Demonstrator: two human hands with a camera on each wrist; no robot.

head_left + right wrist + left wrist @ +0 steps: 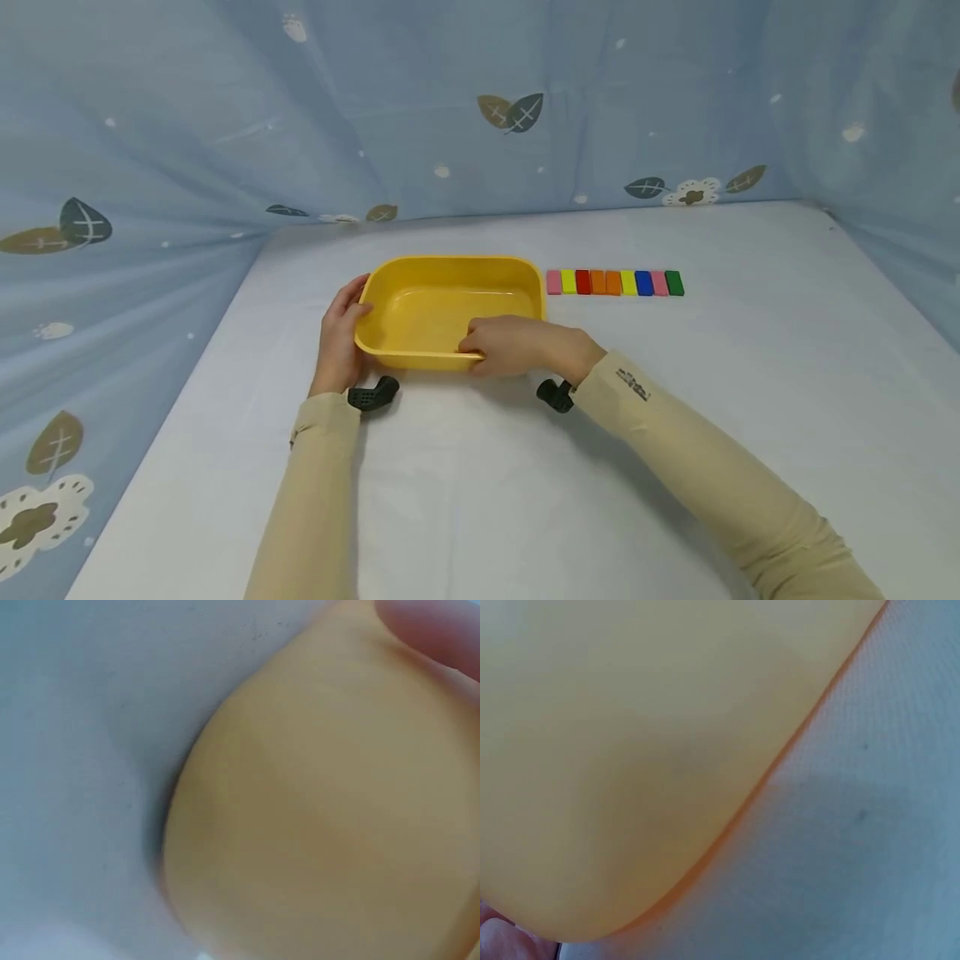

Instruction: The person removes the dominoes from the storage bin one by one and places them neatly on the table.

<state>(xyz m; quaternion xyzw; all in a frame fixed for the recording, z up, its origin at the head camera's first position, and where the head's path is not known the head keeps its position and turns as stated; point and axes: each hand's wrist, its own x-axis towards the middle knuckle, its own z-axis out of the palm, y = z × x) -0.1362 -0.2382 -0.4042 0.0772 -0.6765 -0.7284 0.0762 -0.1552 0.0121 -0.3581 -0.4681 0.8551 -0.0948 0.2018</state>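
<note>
A yellow plastic basin (420,333) with rounded corners sits on the white table, with nothing seen inside it. At its left end my left hand (341,342) holds the side, thumb at the rim and fingers along the outer wall. My right hand (506,344) grips the front rim right of the middle, with fingers curled over into the basin. In the left wrist view the basin's wall (645,750) fills most of the picture, and a bit of fingertip (506,941) shows at the lower left. The right wrist view has the wall (322,795) close up below a finger (439,634).
Right of the basin, a straight row of several coloured tiles (621,282) lies side by side, its left end close to the basin's wall. A blue leaf-patterned cloth (420,108) hangs behind and along the sides of the white table (450,500).
</note>
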